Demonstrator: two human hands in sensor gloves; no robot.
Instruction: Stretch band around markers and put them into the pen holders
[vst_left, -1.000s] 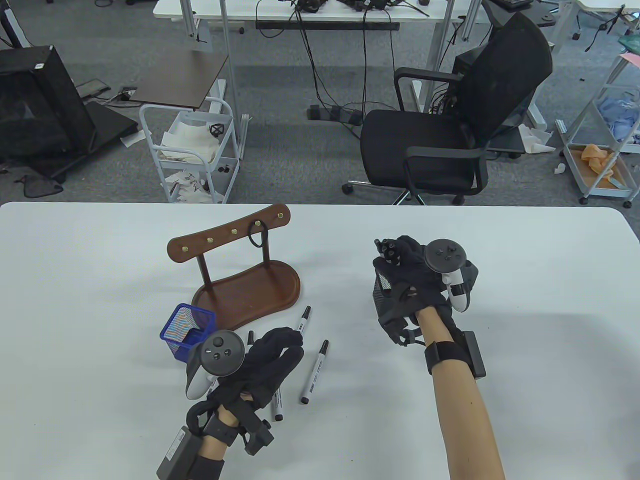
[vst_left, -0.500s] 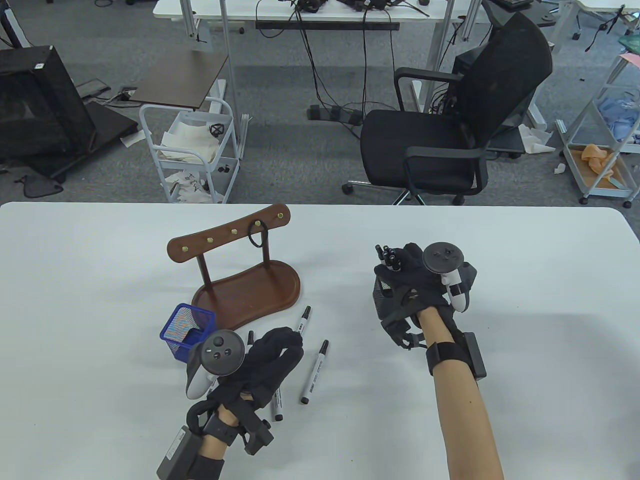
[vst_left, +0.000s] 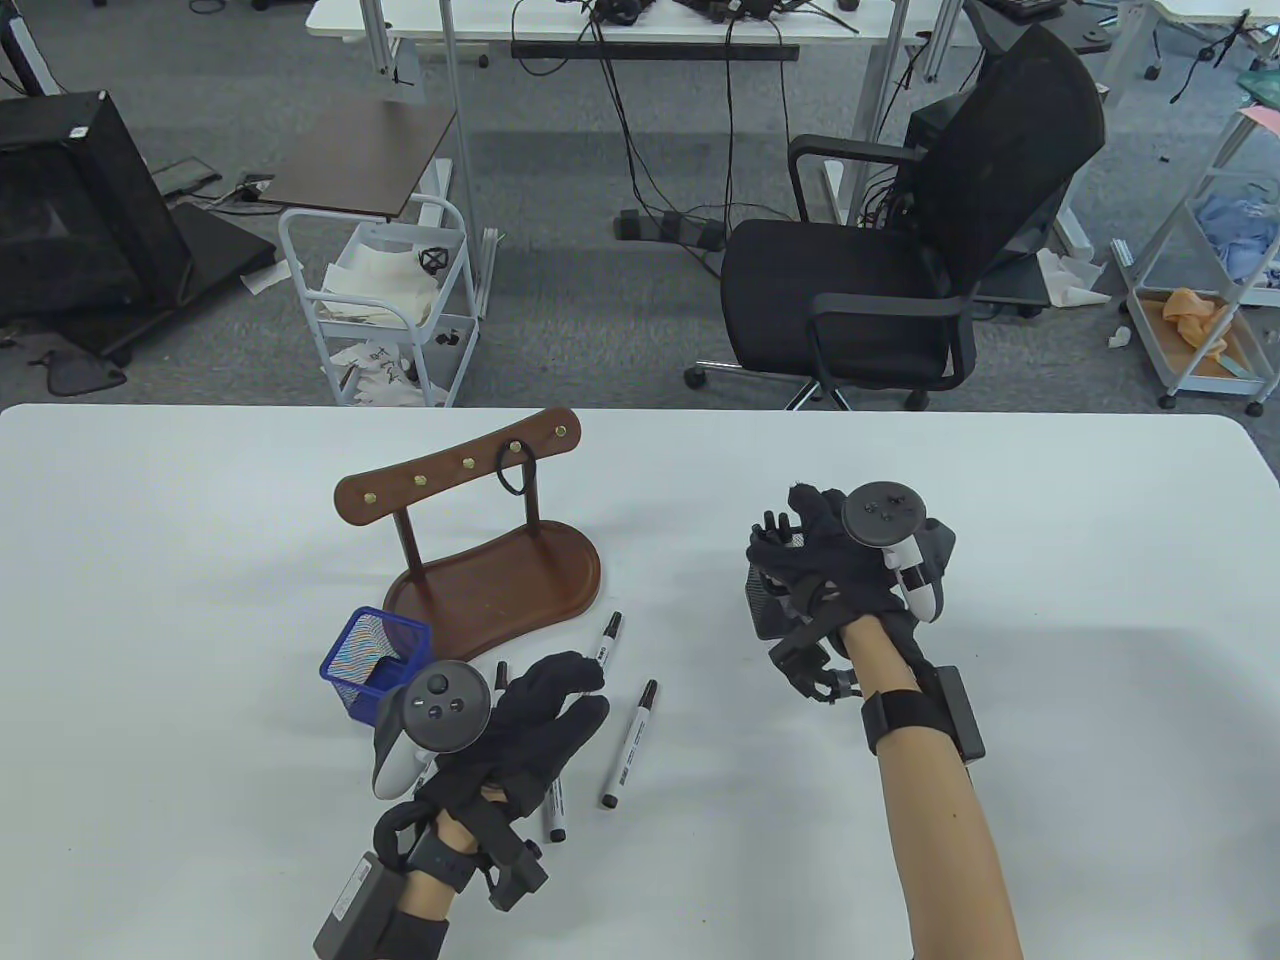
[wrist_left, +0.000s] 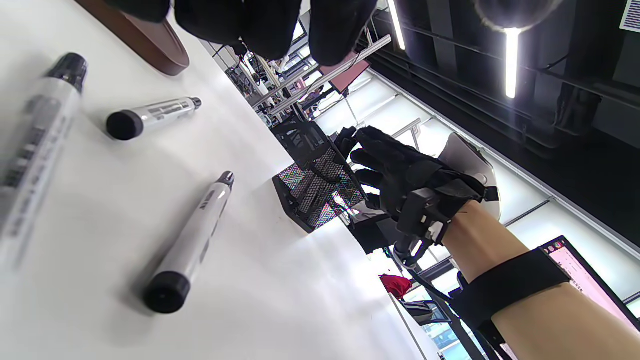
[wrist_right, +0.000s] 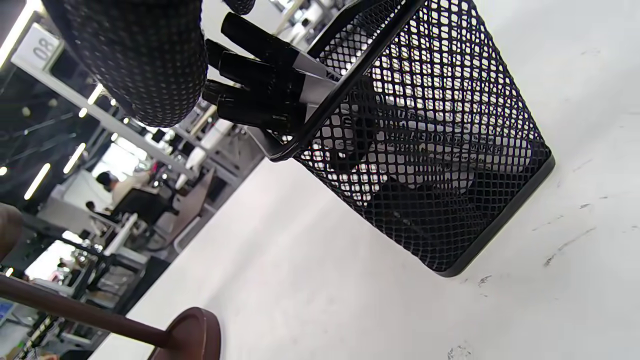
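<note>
Step in hand, judged: seating bundle (wrist_right: 265, 95) of markers in black mesh holder (wrist_right: 425, 150) at desk's right side; caps poke above rim, barrels visible thru mesh, leaning on near rim, not upright; band round them not discernible.

Right hand (vst_left: 835, 565) over holder top, fingers draped above caps; whether gripping bundle or just resting on it – can't tell, contact hidden in all views. Best way on: let bundle drop till bottoms meet holder floor, then lift fingers straight up, w/o hooking a cap; holder light, prob. tips if dragged sideways, so no side pull.

Left hand (vst_left: 520, 730) low over desk (vst_left: 1050, 520) nr loose markers, fingers relaxed & spread, holding nothing; tips touching a marker or just above – unclear. Three loose markers plain in table view: one (vst_left: 608, 638) nr wooden stand (vst_left: 500, 575), one (vst_left: 630, 745) right of left hand, one (vst_left: 555, 812) by wrist; maybe a fourth under hand. Blue holder (vst_left: 372, 660) just left of that hand, in front of stand; likely target for next bundle.

Spare band (vst_left: 513, 470) hangs on stand's hook; needed for next group; gather markers parallel, caps same way, before fetching it; otherwise they roll apart on smooth desk.
</note>
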